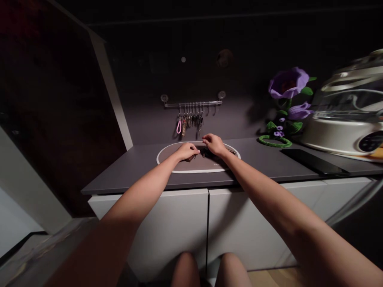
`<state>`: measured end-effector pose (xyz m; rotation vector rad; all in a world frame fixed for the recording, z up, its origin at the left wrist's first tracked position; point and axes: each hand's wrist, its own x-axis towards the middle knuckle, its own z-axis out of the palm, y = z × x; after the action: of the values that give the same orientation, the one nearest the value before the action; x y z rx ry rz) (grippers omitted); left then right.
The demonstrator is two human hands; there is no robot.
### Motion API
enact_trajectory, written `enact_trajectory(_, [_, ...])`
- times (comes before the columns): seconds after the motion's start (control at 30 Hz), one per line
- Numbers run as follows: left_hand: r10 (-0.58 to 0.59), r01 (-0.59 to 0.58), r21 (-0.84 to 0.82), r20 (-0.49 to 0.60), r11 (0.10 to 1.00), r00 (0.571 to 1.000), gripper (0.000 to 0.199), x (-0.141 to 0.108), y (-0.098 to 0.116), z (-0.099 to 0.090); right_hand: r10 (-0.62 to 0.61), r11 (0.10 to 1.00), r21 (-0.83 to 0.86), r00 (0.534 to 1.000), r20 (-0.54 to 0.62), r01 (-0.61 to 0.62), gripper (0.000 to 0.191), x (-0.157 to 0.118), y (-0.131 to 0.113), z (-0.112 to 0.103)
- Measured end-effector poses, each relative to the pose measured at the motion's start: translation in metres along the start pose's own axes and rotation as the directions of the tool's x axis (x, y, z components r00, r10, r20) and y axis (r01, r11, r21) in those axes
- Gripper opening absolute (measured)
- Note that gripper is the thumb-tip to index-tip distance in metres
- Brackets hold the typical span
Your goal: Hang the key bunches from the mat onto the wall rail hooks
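My left hand (186,151) is over the oval mat (167,154), its fingers closed on a small brown piece (189,159) with a bit of metal beside it. Just to the right, my right hand (213,144) is raised a little above the mat with thumb and fingers pinched together; whatever they hold is too small to make out. Between and below the hands lie dark keys (204,152), partly hidden. More keys (231,151) rest at the mat's right side, behind my right wrist. Several hanging keys (194,119) are on the wall rail's hooks.
A clear hook rail (191,104) is fixed to the dark wall, with a pink loop (178,126) at its left. On the grey counter (119,171) stand a purple flower ornament (289,85) and a cream appliance (332,133), with a black phone (314,161) in front.
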<state>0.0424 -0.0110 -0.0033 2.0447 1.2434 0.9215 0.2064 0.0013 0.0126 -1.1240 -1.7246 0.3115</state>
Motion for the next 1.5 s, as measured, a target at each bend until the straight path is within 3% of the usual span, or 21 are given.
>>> enact_trajectory(0.13, [-0.071, 0.069, -0.065, -0.019, 0.995, 0.997, 0.016, -0.002, 0.002, 0.002, -0.09, 0.985, -0.141, 0.994, 0.06, 0.097, 0.012, 0.002, 0.001, 0.0])
enact_trajectory(0.4, [-0.157, 0.129, -0.23, -0.105, 0.965, 0.982, 0.009, -0.002, 0.006, -0.004, -0.088, 0.924, -0.351, 0.978, 0.189, 0.151, 0.022, 0.003, -0.002, 0.0])
enact_trajectory(0.6, [-0.164, 0.078, -0.456, -0.15, 0.886, 0.975, 0.008, 0.001, 0.003, -0.007, -0.12, 0.922, -0.337, 0.969, 0.217, 0.19, 0.022, 0.002, -0.006, 0.002])
enact_trajectory(0.83, [-0.15, -0.006, -0.768, -0.133, 0.641, 0.98, 0.005, 0.007, 0.002, -0.009, -0.192, 0.919, -0.304, 0.959, 0.207, 0.25, 0.019, 0.003, -0.005, 0.004])
enact_trajectory(1.27, [-0.1, -0.125, -0.881, -0.19, 0.457, 0.977, 0.009, 0.004, 0.013, -0.016, -0.346, 0.91, -0.165, 0.917, 0.199, 0.379, 0.023, -0.006, -0.019, 0.008])
enact_trajectory(1.5, [-0.063, -0.122, -0.873, -0.171, 0.472, 0.983, 0.009, 0.007, 0.008, -0.017, -0.396, 0.887, -0.171, 0.897, 0.196, 0.429, 0.023, -0.007, -0.018, 0.012])
